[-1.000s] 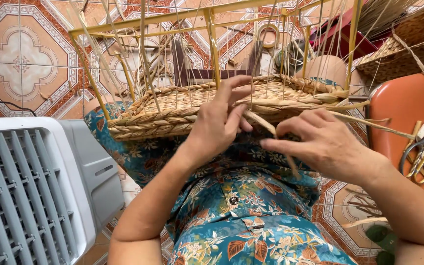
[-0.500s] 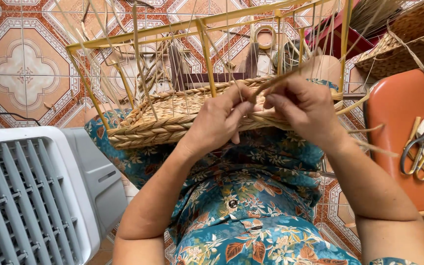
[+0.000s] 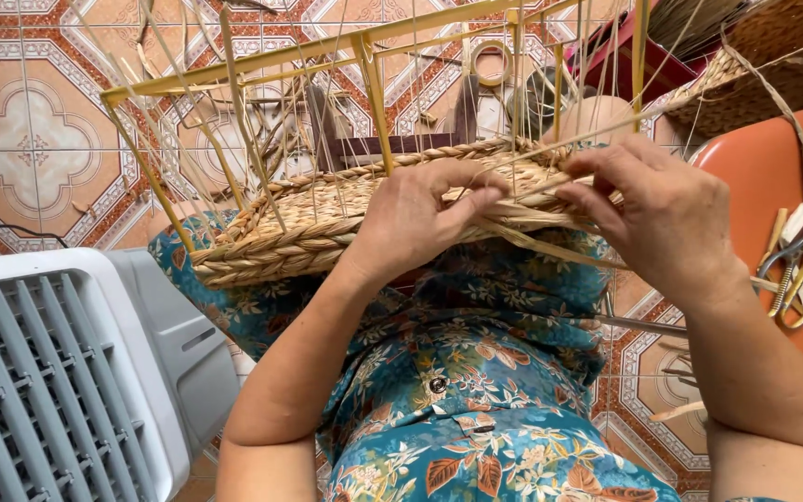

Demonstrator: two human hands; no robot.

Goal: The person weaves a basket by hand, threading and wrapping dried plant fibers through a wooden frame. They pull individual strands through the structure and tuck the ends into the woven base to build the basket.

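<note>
Fingers: left hand (image 3: 415, 218) and right hand (image 3: 662, 209) both pinch a flat straw strand (image 3: 550, 244) at the rim of the half-woven basket (image 3: 299, 237) on the lap | Risk: slack grip could loosen the braid; dry fibre may split | Beyond: thin yellow frame (image 3: 374, 88), patterned tile floor (image 3: 30, 149)

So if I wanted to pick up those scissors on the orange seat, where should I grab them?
Probably by the yellow loop handles of the scissors, coming from above. They lie flat on the orange seat with the loops at the near end and the blades pointing away toward the far end, so the handles are the safe, rounded part. Dry straw strands lie around them.
</note>
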